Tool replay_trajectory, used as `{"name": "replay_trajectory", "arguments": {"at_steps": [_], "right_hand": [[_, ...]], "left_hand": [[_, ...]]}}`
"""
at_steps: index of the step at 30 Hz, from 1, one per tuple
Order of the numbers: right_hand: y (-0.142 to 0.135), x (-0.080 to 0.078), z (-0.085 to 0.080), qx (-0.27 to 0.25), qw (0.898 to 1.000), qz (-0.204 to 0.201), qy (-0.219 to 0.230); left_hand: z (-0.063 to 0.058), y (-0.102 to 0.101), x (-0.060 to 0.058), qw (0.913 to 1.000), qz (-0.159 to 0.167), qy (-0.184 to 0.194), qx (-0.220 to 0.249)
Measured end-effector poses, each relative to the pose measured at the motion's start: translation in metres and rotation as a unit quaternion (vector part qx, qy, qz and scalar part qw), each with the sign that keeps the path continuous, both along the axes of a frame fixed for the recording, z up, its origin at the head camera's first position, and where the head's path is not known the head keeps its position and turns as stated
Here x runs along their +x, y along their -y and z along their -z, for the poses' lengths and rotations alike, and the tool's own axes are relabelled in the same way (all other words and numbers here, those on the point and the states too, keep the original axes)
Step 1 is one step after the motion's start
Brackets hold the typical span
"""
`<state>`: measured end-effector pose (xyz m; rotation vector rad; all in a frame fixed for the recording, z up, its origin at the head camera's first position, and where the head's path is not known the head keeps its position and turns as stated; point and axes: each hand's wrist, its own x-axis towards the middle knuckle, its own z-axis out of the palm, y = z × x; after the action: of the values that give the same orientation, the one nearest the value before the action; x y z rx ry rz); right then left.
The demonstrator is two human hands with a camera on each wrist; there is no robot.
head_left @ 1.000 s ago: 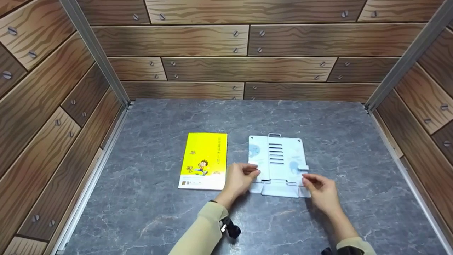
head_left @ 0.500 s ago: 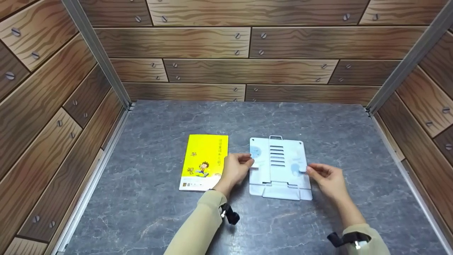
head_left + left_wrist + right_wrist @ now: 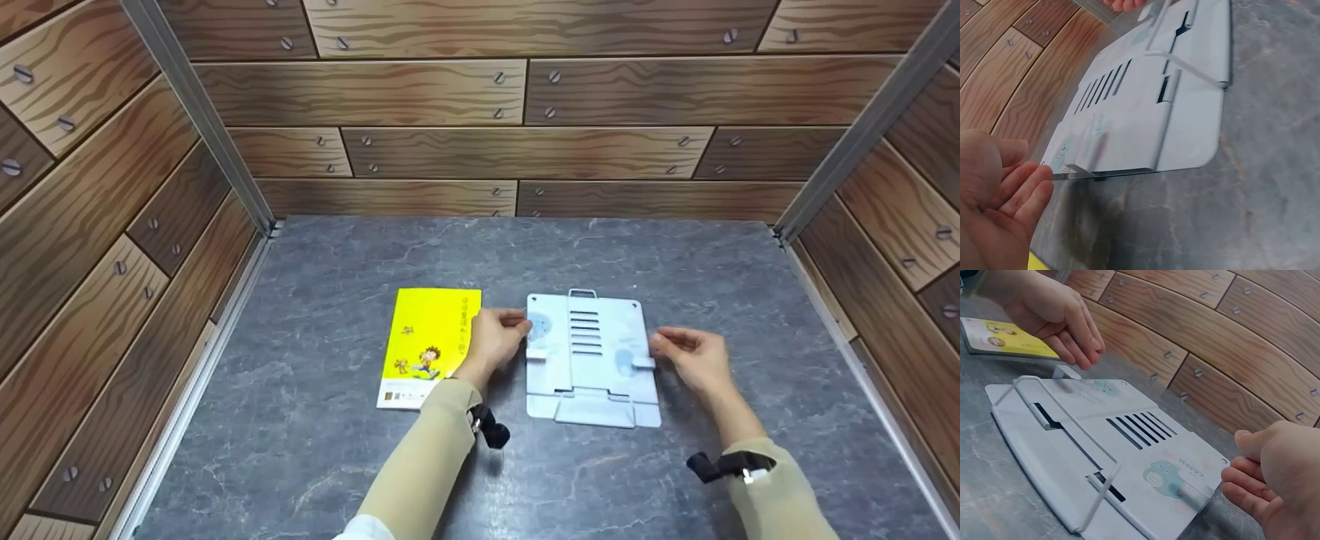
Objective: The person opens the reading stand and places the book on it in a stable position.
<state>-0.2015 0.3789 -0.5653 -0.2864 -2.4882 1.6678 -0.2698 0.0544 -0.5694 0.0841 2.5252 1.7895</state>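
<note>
A pale blue-white book stand (image 3: 551,379) with slots down its middle lies face up. Small side clips and a wire bar show on it, and the right wrist view shows a blue cartoon animal (image 3: 1162,481). My left hand (image 3: 495,341) is at its left edge, the fingers loosely bent and the fingertips right at the rim. Across from it, my right hand (image 3: 696,361) has its thumb and fingertips close beside the right edge. Neither hand's fingers wrap round the stand.
A yellow book (image 3: 431,315) with a cartoon child on its cover lies left of the stand, partly behind my left hand and forearm. Wood-patterned walls (image 3: 435,150) with metal corner posts enclose the grey marbled table (image 3: 300,465) at the back and sides.
Both hands have slid away from me along the stand's sides, from near its lower ledge to its upper half. The fingers have drawn outward, and both side clips now show uncovered.
</note>
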Motion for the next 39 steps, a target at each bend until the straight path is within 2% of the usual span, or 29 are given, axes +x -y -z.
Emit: {"name": "replay_trajectory", "arguments": {"at_steps": [11, 18, 25, 32, 39], "right_hand": [[-0.004, -0.021, 0.004, -0.03, 0.997, 0.02, 0.073], [-0.008, -0.03, 0.007, -0.101, 0.989, 0.025, 0.106], [-0.009, -0.032, 0.011, -0.125, 0.984, 0.016, 0.128], [-0.006, -0.037, 0.01, -0.109, 0.982, 0.015, 0.153], [-0.004, -0.04, 0.008, -0.081, 0.985, 0.014, 0.152]], "left_hand": [[0.0, 0.0, -0.015, 0.9971, 0.003, 0.071, -0.028], [0.001, -0.003, -0.017, 0.9968, 0.002, 0.071, -0.035], [0.004, -0.006, -0.019, 0.9957, -0.013, 0.092, -0.005], [0.006, -0.009, -0.022, 0.9932, -0.033, 0.109, 0.024], [0.008, -0.01, -0.023, 0.9902, -0.039, 0.125, 0.049]]}}
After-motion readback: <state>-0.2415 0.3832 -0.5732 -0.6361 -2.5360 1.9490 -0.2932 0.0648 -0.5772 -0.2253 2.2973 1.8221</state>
